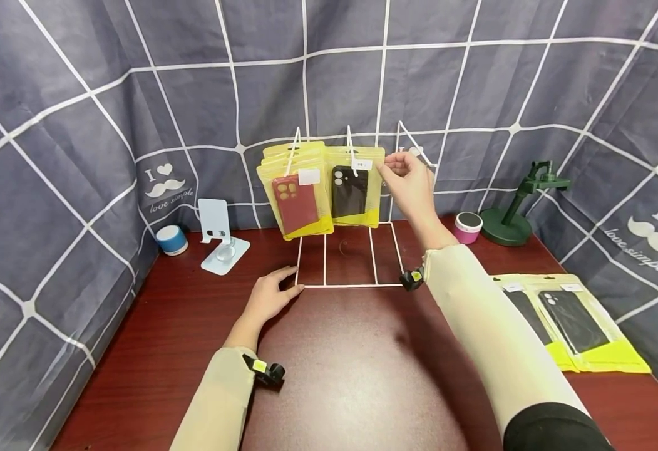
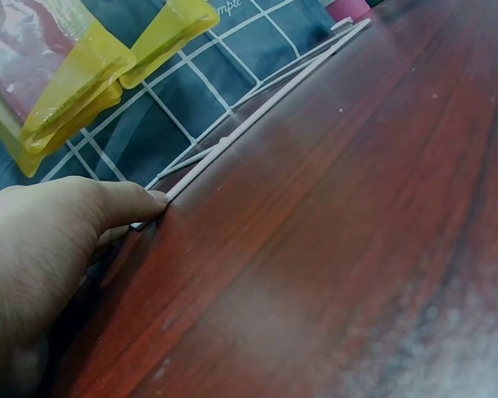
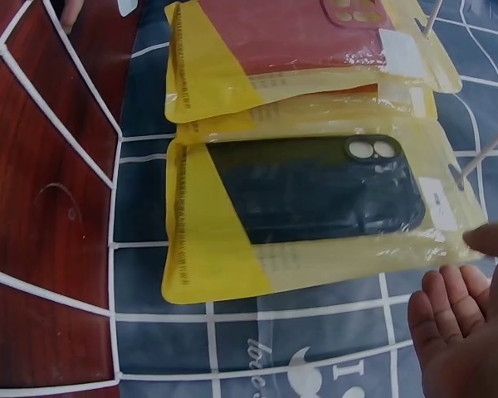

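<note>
White wire rack (image 1: 351, 286): left hand (image 1: 268, 297), loosely spread, touches its near-left base corner; right hand (image 1: 410, 185) pinches the black-case bag (image 1: 350, 195) hanging at its middle

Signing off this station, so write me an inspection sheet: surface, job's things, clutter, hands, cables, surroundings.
Surface: dark red table, glossy.
Job's things: bagged phone cases hang on a white rack, red and black foremost; two bagged dark cases lie on the right.
Clutter: blue cylinder, pale phone stand, pink cylinder, green stand.
Hands: left hand touches the rack's base; right hand pinches the black case's bag.
Cables: nothing seen.
Surroundings: grey curtain with white lines.
</note>
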A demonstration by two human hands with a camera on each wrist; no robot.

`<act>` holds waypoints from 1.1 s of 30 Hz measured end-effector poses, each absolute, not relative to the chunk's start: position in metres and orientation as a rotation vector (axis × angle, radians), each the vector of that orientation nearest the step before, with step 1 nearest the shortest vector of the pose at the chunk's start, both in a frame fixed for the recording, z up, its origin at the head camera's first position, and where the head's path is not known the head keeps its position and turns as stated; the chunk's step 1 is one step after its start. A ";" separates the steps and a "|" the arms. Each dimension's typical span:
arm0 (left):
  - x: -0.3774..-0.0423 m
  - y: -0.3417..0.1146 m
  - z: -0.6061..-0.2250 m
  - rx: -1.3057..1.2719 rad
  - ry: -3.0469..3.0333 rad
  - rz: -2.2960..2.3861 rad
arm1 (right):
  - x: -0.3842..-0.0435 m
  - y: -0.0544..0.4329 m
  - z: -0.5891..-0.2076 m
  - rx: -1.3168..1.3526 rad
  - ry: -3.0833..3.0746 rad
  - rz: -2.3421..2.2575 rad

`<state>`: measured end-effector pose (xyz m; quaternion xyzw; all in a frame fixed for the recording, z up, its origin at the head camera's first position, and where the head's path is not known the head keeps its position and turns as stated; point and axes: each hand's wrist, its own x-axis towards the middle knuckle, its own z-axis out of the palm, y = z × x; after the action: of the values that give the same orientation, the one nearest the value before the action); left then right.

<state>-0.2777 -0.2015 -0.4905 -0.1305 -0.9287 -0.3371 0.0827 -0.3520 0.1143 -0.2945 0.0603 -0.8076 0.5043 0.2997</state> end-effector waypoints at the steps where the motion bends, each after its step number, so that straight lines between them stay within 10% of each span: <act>1: -0.277 -0.201 -0.491 -0.394 -2.772 -1.010 | -0.351 0.117 -0.297 0.157 -2.140 1.360; 33: -0.280 -0.203 -0.493 -0.400 -2.790 -0.993 | -0.253 0.288 -0.415 0.090 -2.498 1.279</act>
<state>-0.2801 -0.2026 -0.4925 -0.1333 -0.9309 -0.3312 0.0766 -0.2532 0.2876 -0.4151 0.0317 -0.8773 0.4492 0.1663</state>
